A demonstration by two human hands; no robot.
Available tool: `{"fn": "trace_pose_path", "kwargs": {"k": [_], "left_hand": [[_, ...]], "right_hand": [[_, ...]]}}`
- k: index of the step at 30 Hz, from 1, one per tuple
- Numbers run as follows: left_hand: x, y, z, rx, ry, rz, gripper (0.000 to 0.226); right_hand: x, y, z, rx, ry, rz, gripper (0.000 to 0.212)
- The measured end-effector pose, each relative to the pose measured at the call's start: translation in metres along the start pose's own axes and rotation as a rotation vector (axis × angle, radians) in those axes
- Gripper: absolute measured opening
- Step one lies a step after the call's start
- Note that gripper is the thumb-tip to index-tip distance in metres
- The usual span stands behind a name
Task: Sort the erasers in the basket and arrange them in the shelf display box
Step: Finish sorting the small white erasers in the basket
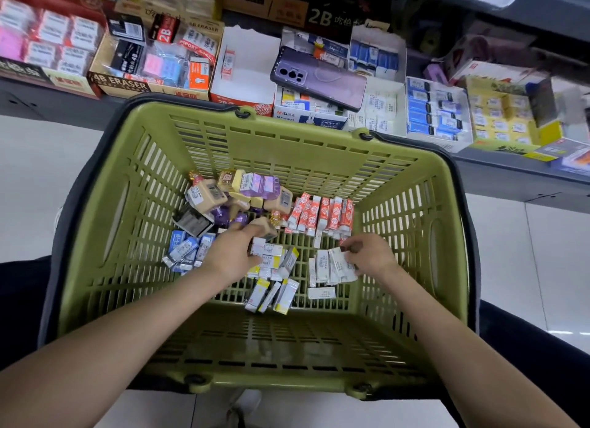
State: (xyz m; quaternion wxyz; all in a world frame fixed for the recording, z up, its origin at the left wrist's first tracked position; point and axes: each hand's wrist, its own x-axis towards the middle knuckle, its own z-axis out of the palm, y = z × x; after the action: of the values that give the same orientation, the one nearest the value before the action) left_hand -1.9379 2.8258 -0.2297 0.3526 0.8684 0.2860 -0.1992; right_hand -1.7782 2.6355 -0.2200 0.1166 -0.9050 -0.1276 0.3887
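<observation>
Reaching into green basket (pixel 287 148), forearms outstretched, left hand (pixel 234 252) pinching beige eraser (pixel 265 229), right hand (pixel 370 254) gripping white erasers (pixel 336 263)

Basket (pixel 287 153), centre frame: olive-green moulded plastic, slatted, mostly matt, faint sheen on the rim. Inside it:
- red-and-white erasers (pixel 322 215): printed paper sleeves under glossy film
- beige erasers (pixel 207 197): dull rubber, shiny clear shrink-wrap, paper barcode stickers
- purple erasers (pixel 260 185): translucent glossy plastic wrap
- blue erasers (pixel 185 249), white erasers (pixel 325 264) and yellow-tipped erasers (pixel 271 295): paper-sleeved, filmed, catching light

Upper frame:
- white display box (pixel 245 67): plain matt card
- brown display box (pixel 121 84), to its left: kraft cardboard, printed, matt
- phone (pixel 319 76), lying on boxes: smooth satin purple back, glossy black lenses

Floor (pixel 542 268), right side: pale polished tile, reflective.
</observation>
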Motion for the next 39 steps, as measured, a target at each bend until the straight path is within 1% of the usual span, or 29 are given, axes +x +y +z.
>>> {"fn": "trace_pose_path", "kwargs": {"k": [2, 3, 4, 5, 6, 8, 10, 11, 14, 16, 18, 21, 23, 25, 27, 29, 31, 35, 39], "left_hand": [[0.003, 0.0, 0.0, -0.002, 0.004, -0.021, 0.062], [0.004, 0.0, 0.0, 0.007, 0.002, -0.033, 0.063], [0.005, 0.0, 0.001, 0.012, 0.0, -0.043, 0.064], [0.005, 0.0, 0.002, 0.005, 0.002, -0.049, 0.063], [0.005, -0.001, 0.003, -0.02, 0.007, -0.056, 0.062], [0.004, -0.002, 0.005, -0.123, 0.023, -0.076, 0.058], [0.004, -0.004, 0.006, -0.207, 0.044, -0.089, 0.052], [0.004, -0.005, 0.006, -0.228, 0.051, -0.091, 0.049], [0.006, -0.01, 0.006, -0.269, 0.055, -0.094, 0.041], [0.006, -0.011, 0.007, -0.285, 0.067, -0.092, 0.038], [0.006, -0.012, 0.007, -0.294, 0.082, -0.081, 0.036], [0.005, -0.012, 0.006, -0.302, 0.117, -0.069, 0.029], [0.003, -0.012, 0.0, -0.319, 0.14, -0.065, 0.022], [-0.002, -0.013, -0.008, -0.407, 0.093, -0.083, 0.019], [-0.011, -0.015, -0.014, -0.538, -0.05, -0.12, 0.02], [-0.021, -0.015, -0.013, -0.584, -0.214, -0.154, 0.022], [-0.029, -0.016, -0.006, -0.608, -0.294, -0.19, 0.021], [-0.029, -0.024, 0.011, -0.688, -0.269, -0.273, 0.019], [-0.028, -0.028, 0.021, -0.72, -0.258, -0.291, 0.018]], "right_hand": [[-0.006, -0.007, 0.001, -0.141, 0.119, -0.066, 0.025], [-0.01, -0.012, 0.004, -0.206, 0.182, -0.129, 0.024], [-0.014, -0.02, 0.008, -0.206, 0.201, -0.184, 0.024], [-0.017, -0.028, 0.014, -0.172, 0.17, -0.227, 0.025], [-0.017, -0.036, 0.021, -0.124, 0.104, -0.253, 0.028], [-0.012, -0.05, 0.037, -0.099, -0.066, -0.248, 0.038], [-0.001, -0.057, 0.051, -0.151, -0.193, -0.206, 0.047], [0.004, -0.058, 0.056, -0.132, -0.244, -0.162, 0.051], [0.011, -0.055, 0.064, 0.056, -0.362, -0.053, 0.062], [0.012, -0.052, 0.064, 0.099, -0.391, -0.048, 0.064], [0.011, -0.05, 0.064, 0.095, -0.373, -0.071, 0.057], [0.009, -0.049, 0.059, 0.089, -0.236, -0.139, 0.033], [0.007, -0.047, 0.048, 0.145, -0.215, -0.141, 0.025], [0.002, -0.042, 0.036, 0.203, -0.252, -0.124, 0.026], [-0.005, -0.037, 0.03, 0.21, -0.33, -0.114, 0.028], [-0.013, -0.033, 0.033, 0.174, -0.409, -0.111, 0.032], [-0.018, -0.032, 0.043, 0.163, -0.442, -0.097, 0.033], [-0.019, -0.029, 0.057, 0.189, -0.4, -0.09, 0.025], [-0.02, -0.024, 0.061, 0.204, -0.373, -0.112, 0.02]]}}
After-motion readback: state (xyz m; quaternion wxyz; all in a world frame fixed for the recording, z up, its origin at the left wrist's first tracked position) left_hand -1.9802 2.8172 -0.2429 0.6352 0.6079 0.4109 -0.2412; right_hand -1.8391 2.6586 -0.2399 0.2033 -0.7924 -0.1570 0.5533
